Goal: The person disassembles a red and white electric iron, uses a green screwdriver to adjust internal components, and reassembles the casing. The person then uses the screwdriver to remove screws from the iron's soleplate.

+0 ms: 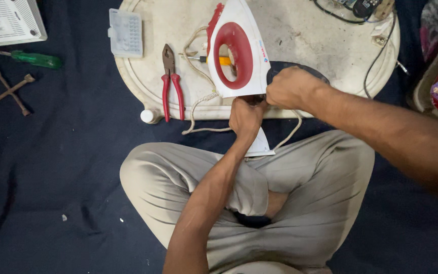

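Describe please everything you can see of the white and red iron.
The iron has a white plastic-looking body with a red loop handle. It lies on the worn white board, its rear end at the near edge. The left hand and right hand both grip that rear end. A whitish cord runs from there.

The iron (239, 50) is white with a red handle loop, and its cord (198, 99) is off-white. The pliers (171, 81) have red handles and dark grey jaws. One screwdriver (36, 59) has a clear green handle, another (223, 60) a yellow one. The tray (305, 35) is cream, stained grey. The cloth on the floor (67, 167) is dark navy, the cross wrench (7, 91) rusty brown, the trousers (320, 177) beige.
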